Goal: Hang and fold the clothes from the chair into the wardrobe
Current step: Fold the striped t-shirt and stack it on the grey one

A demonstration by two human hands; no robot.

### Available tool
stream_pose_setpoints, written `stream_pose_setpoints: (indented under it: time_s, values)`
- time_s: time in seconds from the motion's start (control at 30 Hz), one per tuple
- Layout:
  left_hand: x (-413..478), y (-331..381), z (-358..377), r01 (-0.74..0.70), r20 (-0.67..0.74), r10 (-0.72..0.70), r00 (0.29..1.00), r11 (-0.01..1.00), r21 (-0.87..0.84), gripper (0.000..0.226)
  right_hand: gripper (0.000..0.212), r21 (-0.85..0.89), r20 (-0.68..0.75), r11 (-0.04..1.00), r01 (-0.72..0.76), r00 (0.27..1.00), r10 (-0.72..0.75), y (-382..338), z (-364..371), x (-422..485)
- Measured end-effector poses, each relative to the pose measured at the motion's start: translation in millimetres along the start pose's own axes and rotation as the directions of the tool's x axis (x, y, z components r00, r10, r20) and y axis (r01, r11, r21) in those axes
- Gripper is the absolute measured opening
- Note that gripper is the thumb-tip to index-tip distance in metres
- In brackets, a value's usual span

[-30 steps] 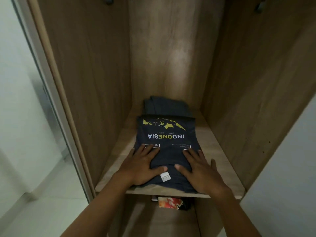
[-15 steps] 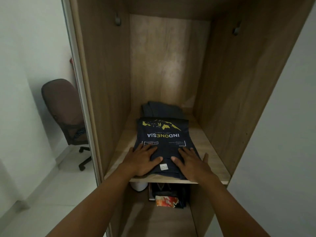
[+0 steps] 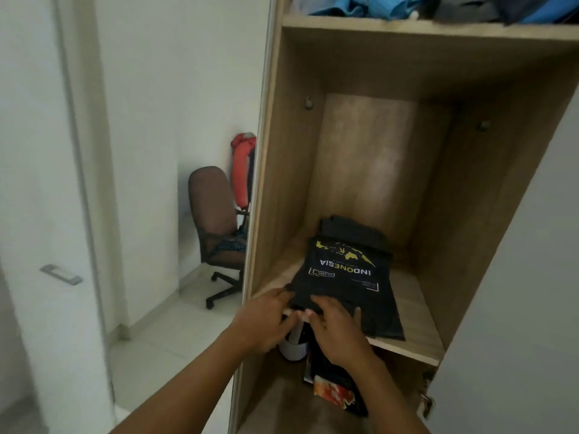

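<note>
a dark folded shirt (image 3: 344,286) with the word "indonesia" and a yellow map on it is seen on the wooden shelf (image 3: 416,311) of the wardrobe (image 3: 282,158), a little right of the middle of the frame. its near edge is laid at the front lip of the shelf. another dark folded cloth (image 3: 351,227) is laid just behind it, nearer the back wall.

the left hand (image 3: 266,322) is placed at the near left corner of the shirt, and the corner is touched by its fingers. that part is blurred, so it cannot be told if the cloth is pinched or only touched. the right hand (image 3: 340,328) is laid on the near edge of the shirt, with its fingers straight on top of the cloth. the two hands are held close together, just below the middle of the frame.

under the shelf a white round thing (image 3: 293,350) and a dark bundle with an orange patch (image 3: 332,394) are seen. blue and grey clothes (image 3: 376,6) are piled on the top shelf at the upper right. left of the wardrobe a brown chair (image 3: 210,208) is stood on the white floor, and a dotted cloth (image 3: 228,247) is left on its seat. a red cloth (image 3: 242,170) is hung above the chair.
</note>
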State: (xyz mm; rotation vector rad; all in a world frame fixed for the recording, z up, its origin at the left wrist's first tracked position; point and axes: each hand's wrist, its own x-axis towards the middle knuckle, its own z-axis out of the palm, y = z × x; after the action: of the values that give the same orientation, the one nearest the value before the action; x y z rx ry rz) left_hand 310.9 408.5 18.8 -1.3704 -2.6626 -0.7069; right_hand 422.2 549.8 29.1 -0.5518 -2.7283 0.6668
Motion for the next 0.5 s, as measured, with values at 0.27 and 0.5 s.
stream_pose_setpoints:
  time_s: [0.27,0.5]
  values:
    - [-216.8,-42.0,-4.0,0.524,-0.077,-0.519,0.851,0.837,0.154,0.06,0.04,0.197,0.231,0.961,0.195,0.943,-0.238,-73.6,112.6,-103.0]
    - [-467.0,-80.1,-49.2,0.883,-0.182,-0.865,0.469,0.449,0.139,0.059,0.04,0.41,0.484,0.83,0.378,0.681,-0.55,-215.8,218.6,-213.3]
